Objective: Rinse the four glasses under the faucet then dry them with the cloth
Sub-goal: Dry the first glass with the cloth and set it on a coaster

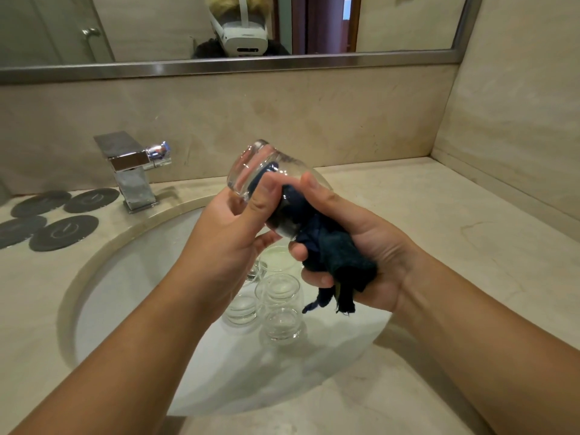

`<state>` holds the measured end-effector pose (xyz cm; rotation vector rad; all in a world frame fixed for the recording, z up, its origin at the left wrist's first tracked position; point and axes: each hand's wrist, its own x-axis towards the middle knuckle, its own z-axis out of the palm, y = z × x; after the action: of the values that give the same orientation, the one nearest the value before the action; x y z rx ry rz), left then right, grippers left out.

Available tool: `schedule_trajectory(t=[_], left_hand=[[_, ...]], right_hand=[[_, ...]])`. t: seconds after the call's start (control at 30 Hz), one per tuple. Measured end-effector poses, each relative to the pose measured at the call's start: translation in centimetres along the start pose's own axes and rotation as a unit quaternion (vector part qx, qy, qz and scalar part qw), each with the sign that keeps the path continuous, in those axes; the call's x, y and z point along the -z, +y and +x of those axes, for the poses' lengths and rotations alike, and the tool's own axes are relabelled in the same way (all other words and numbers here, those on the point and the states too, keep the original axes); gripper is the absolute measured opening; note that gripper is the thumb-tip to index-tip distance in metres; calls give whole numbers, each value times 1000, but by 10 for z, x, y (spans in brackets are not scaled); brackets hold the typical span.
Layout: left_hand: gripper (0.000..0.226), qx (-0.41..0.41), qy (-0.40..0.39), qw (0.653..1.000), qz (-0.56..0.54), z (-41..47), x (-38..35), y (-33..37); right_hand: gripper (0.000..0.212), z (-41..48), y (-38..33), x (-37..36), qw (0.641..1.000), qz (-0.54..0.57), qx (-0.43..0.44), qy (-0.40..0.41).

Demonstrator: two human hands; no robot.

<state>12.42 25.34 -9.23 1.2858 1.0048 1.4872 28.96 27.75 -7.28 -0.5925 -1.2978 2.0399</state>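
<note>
Bare forearms (141, 340) reach in from the bottom edge over a white sink (125, 277) sunk in a beige stone counter (439, 230). Standing close together in the basin, partly hidden behind the hands, are what look like three clear glasses (282, 321). One faucet (131, 171) stands at the back left, with four dark round coasters (62, 232) lying on the counter just to its left; a mirror (345, 26) runs along the wall. Above the basin is a fourth glass (251, 171), tilted, base toward the faucet. The left hand (232, 221) wraps fingers and thumb round it. The right hand (361, 246) clenches a dark blue cloth (332, 255), whose end is pushed into the glass's mouth.
</note>
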Motion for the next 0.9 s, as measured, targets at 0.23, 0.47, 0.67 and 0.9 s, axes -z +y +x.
schedule_trajectory(t=[0.23,0.47,0.67,0.9], left_hand=[[58,40,-18,999,-2,2,4,-4],[78,58,44,997,29,5,2,-7],[71,70,57,996,16,4,-1,-8],[57,67,42,997,-10,3,1,-10]], right_hand=[[31,2,2,-3,999,-3,13,33],[20,1,0,-6,994,5,87,71],[22,6,8,1,974,-142,131,120],[58,5,3,-1,990,-44,66,117]])
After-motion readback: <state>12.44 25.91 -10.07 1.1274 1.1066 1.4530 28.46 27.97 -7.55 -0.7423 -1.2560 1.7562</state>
